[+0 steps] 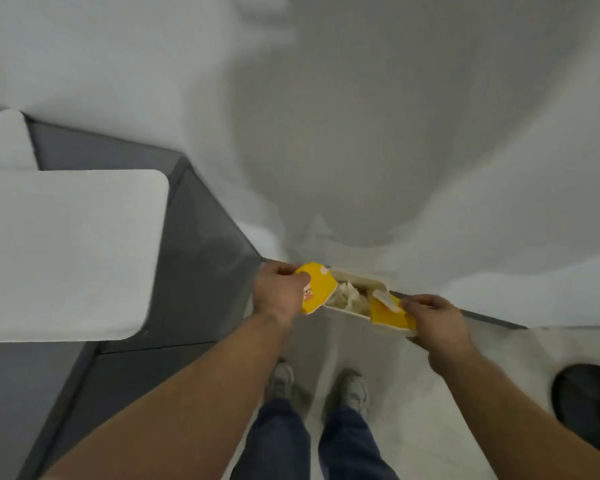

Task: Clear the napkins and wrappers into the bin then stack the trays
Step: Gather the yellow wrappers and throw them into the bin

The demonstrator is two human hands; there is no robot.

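1. A pale tray [357, 284], loaded with crumpled napkins [347, 296] and yellow wrappers [317, 289], is held level above the floor.
2. The left hand [279, 294] grips the tray's left end; the right hand [433, 318] grips its right.
3. A dark bin [589, 400] stands right of the tray; a white worktop [66, 251] lies left.
4. Likely nothing is emptied or stacked yet.

A white rounded-corner tabletop [59, 254] stands at the left over dark grey floor tiles [201, 258]; a plain white wall [395, 116] rises ahead.
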